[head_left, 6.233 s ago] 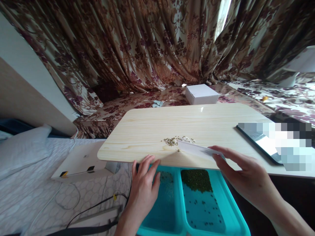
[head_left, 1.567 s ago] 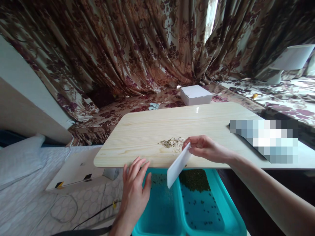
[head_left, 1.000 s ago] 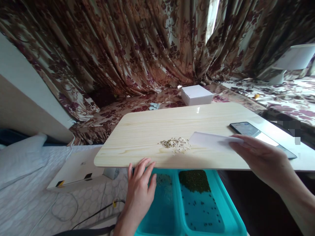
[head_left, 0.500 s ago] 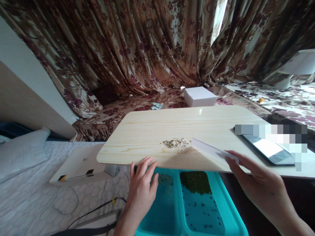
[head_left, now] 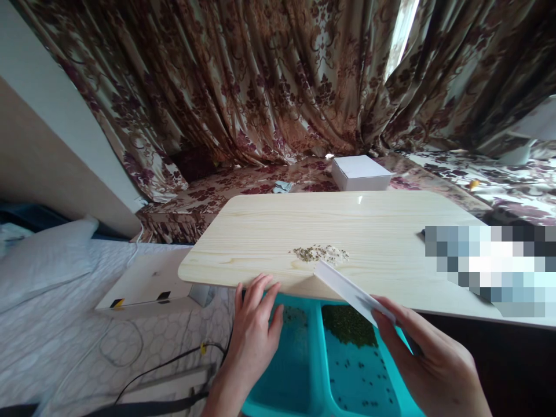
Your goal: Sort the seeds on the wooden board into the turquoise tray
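In my right hand (head_left: pixel 428 353) is a flat white strip (head_left: pixel 345 288), pinched at its near end. Its far tip reaches over the front of the pale wood-grain table (head_left: pixel 278 217), just below a small pile of mixed green and whitish grains (head_left: pixel 319 253). My left hand (head_left: pixel 256 327) holds nothing; its fingers are apart and rest at the table's front edge. Below that edge is a turquoise two-part tray (head_left: pixel 320 370). Its right compartment has a heap of small green grains (head_left: pixel 350 324) with loose ones scattered about. A few pale grains show in the left compartment, partly behind my left hand.
A dark-edged device, mostly pixelated (head_left: pixel 490 266), lies at the table's right. Behind the table, a white box (head_left: pixel 362 172) and a light blue cloth (head_left: pixel 282 186) sit on a patterned surface. To the left are a white folded panel (head_left: pixel 143 281) and cables on the bedding.
My right hand and the white strip have moved left and toward me, off the pile's right side to its near side. My left hand stays at the table edge. The view has shifted slightly.
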### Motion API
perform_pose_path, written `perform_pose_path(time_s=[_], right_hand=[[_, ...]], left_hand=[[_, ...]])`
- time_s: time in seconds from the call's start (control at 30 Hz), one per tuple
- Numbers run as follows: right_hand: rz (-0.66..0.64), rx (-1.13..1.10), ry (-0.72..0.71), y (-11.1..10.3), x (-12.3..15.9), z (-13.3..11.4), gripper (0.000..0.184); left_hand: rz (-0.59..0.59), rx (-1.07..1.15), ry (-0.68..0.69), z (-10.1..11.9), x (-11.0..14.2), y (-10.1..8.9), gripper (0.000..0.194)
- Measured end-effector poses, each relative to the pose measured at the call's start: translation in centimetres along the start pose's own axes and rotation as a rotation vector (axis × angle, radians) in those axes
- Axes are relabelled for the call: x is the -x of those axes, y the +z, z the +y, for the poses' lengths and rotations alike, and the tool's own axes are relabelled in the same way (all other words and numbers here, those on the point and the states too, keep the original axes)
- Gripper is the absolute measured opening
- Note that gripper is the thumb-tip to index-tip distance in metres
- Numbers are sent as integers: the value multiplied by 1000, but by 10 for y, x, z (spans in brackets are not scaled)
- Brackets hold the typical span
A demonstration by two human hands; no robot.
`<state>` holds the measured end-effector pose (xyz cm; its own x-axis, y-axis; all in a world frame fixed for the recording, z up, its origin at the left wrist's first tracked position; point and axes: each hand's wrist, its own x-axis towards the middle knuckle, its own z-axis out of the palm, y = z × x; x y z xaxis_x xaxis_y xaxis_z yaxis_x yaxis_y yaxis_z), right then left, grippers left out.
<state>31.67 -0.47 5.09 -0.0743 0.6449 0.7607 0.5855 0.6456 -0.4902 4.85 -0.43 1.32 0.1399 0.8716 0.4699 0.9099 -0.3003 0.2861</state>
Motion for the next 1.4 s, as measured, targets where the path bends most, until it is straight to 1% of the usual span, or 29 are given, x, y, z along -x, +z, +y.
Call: perform_pose_path(time_s=[0.1, 0.17, 0.27, 0.37, 0.43, 0.5, 0.57, 0.63, 0.73, 0.87, 1.03, 1.2, 1.3, 1.4], right_hand=[[-36, -35, -47, 8, 2, -10, 48], [-79, -80, -48, 14, 4, -19, 51], [-138, -170, -45, 23, 6, -33, 55], [-173, -202, -48, 24, 7, -37, 55], [-152, -142, -41, 18, 6, -32, 54], [-100, -45, -29, 8, 4, -21, 54], [-47, 36, -24, -3, -2, -8, 51], [-24, 71, -24, -10, -9, 5, 46], [-42, 54, 9, -14, -21, 18, 38], [-60, -3, 81, -12, -31, 29, 27], [-79, -34, 144, -11, -33, 37, 21], [-103, -63, 128, -17, -29, 36, 23], [-62, -50, 105, -19, -27, 35, 24], [-40, -52, 133, -17, -27, 36, 23]], left_hand=[[44, -3, -15, -4, 0, -4, 32], [67, -7, -27, -7, 0, -6, 32], [101, -11, -30, -14, 1, -10, 33], [130, -12, -38, -20, 2, -13, 34], [126, -12, -46, -20, 3, -13, 33], [103, -9, -50, -16, 2, -11, 33], [66, -5, -47, -10, 0, -8, 33], [19, 5, -36, -3, -1, -5, 34], [-42, 10, -21, 3, -2, -1, 36], [-60, 7, -18, 5, -1, 1, 37], [-43, 3, -6, 3, 0, 2, 37], [-37, 1, -7, 1, 1, 4, 36], [-38, 2, -8, 1, 1, 4, 36], [-39, 1, -9, 0, 1, 4, 37]])
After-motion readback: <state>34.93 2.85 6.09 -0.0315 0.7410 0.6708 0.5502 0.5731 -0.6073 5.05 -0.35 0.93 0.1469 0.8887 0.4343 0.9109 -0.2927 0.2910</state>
